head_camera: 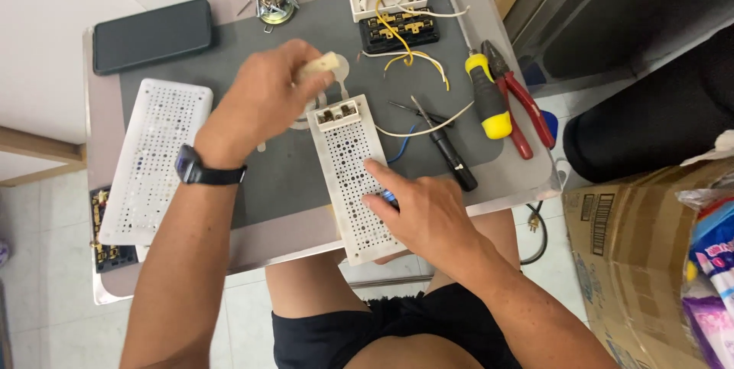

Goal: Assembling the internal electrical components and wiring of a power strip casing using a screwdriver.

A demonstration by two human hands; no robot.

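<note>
The right hand (424, 212) pressed flat on the perforated panel (353, 178); the left hand (264, 101), at 11 o'clock, pinched a cream part (319, 67). Steadying the panel firmly seemed wise.

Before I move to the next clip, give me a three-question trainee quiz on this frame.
1. True or false: the right hand rests on the perforated panel in the middle of the mat.
2. Which tool lies closest to the pliers? A) phone B) yellow screwdriver C) cardboard box
3. Fill in: the left hand holds a small cream ____ above the panel's top end.

Key: 1 true; 2 B; 3 part, its exact kind cannot be told.
</note>
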